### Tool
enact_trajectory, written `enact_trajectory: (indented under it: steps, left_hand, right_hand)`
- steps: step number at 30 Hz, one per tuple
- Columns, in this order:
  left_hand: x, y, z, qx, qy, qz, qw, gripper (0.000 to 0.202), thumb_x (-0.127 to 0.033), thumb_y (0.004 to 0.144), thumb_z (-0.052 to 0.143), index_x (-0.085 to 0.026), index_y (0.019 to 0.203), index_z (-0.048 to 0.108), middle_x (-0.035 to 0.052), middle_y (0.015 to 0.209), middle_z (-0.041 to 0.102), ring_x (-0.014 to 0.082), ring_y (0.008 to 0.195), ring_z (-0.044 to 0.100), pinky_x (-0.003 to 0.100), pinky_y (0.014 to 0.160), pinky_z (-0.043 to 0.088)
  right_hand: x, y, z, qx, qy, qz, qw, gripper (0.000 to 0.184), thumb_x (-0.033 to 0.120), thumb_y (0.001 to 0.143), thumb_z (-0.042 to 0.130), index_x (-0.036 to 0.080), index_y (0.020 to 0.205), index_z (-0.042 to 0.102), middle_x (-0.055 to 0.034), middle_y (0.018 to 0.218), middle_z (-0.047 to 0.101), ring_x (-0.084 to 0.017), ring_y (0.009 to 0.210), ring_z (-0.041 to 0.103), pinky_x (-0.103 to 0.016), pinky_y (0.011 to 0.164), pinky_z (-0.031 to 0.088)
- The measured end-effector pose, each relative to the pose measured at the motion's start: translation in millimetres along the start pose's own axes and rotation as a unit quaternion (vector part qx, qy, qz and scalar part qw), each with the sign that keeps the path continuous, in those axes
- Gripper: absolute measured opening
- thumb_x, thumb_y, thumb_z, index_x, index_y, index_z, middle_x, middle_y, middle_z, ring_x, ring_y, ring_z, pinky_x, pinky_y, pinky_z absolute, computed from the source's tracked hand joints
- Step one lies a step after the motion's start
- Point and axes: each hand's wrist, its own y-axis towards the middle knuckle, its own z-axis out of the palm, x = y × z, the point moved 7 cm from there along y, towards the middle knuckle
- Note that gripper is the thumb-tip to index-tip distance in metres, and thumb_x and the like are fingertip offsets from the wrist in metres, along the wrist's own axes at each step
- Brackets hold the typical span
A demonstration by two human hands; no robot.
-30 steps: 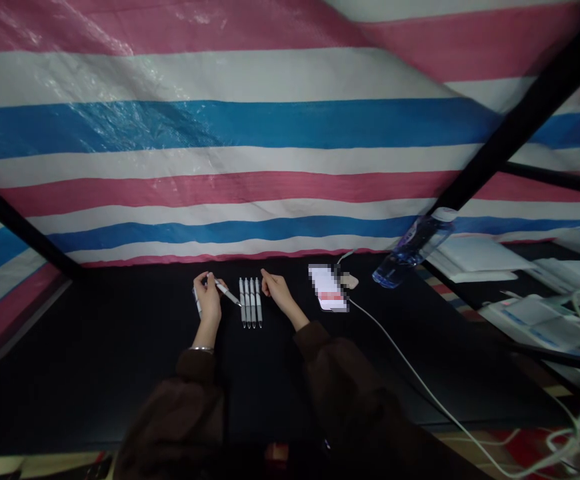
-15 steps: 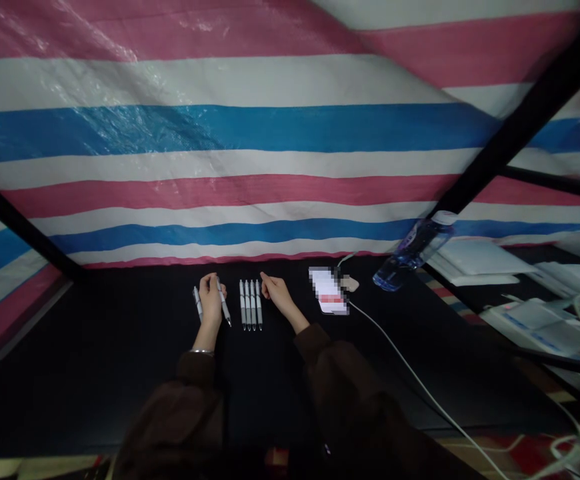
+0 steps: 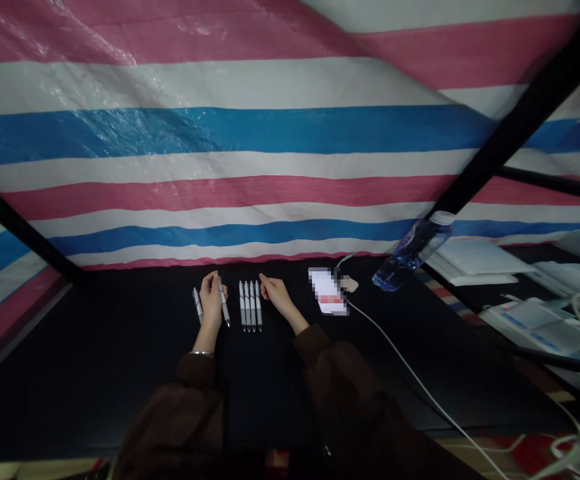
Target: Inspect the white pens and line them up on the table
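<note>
Taking the four pens (image 3: pixel 251 307) as the centre of the clock, with twelve straight away from you, your left hand (image 3: pixel 212 300) sits at nine, its thumb and fingers gripping a white-and-grey pen (image 3: pixel 225 303) whose tip points between five and six – whether that tip touches the black table (image 3: pixel 135 373), you cannot tell from here. Just past that hand, farther out at nine, a second pen (image 3: pixel 197 305) lies partly hidden behind it. The four pens lie side by side in a neat row, tips toward six. Your right hand (image 3: pixel 277 294) rests near three, its fingers curled in and one digit stretched toward ten, close beside the top of the nearest pen in the row; any contact there is too small to make out. Beyond it at three lies a phone (image 3: pixel 329 293), its screen blurred, and between two and three a tilted bottle (image 3: pixel 414 252) – blue-tinted, with a white cap
</note>
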Motion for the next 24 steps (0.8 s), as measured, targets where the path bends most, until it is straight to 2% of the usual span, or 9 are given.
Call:
enact_trajectory:
  steps: [6, 13, 19, 24]
  left_hand:
    - [2.9, 0.3, 0.2, 0.015, 0.028, -0.014, 0.999, 0.028, -0.044, 0.072, 0.058, -0.02, 0.084, 0.048, -0.0098, 0.042, 0.039, 0.0042, 0.033, 0.035, 0.015, 0.035, 0.023]
    - [-1.2, -1.0, -1.5, -0.009, 0.003, -0.01, 1.0, 0.032, -0.044, 0.072, 0.058, -0.019, 0.089, 0.048, -0.01, 0.044, 0.039, 0.0042, 0.036, 0.037, 0.014, 0.035, 0.024]
    - [1.0, -1.6, 2.4, 0.025, 0.026, -0.019, 0.999, 0.029, -0.045, 0.074, 0.055, -0.02, 0.084, 0.044, -0.012, 0.041, 0.034, 0.0031, 0.031, 0.03, 0.014, 0.034, 0.021]
    - [-2.3, -4.0, 1.0, 0.004, 0.036, -0.019, 0.999, 0.038, -0.05, 0.074, 0.054, -0.019, 0.094, 0.048, -0.0113, 0.043, 0.034, 0.004, 0.033, 0.031, 0.015, 0.035, 0.021]
  right_hand:
    - [-1.5, 0.2, -0.7, -0.005, -0.001, 0.003, 1.0, 0.051, 0.059, 0.075, 0.047, 0.02, 0.042, 0.044, 0.0027, 0.034, 0.039, -0.009, 0.036, 0.037, -0.023, 0.043, 0.029]
    - [-1.5, 0.6, -0.6, 0.001, -0.004, 0.009, 1.0, 0.051, 0.059, 0.075, 0.048, 0.02, 0.043, 0.044, 0.003, 0.035, 0.04, -0.009, 0.036, 0.038, -0.023, 0.042, 0.03]
    - [-1.0, 0.8, 0.6, 0.001, 0.002, 0.013, 1.0, 0.051, 0.059, 0.074, 0.047, 0.02, 0.043, 0.044, 0.0035, 0.035, 0.04, -0.009, 0.035, 0.037, -0.023, 0.042, 0.029]
    - [0.0, 0.1, 0.7, 0.005, -0.003, 0.004, 1.0, 0.05, 0.057, 0.075, 0.047, 0.02, 0.043, 0.044, 0.0033, 0.035, 0.04, -0.009, 0.037, 0.037, -0.023, 0.043, 0.029]
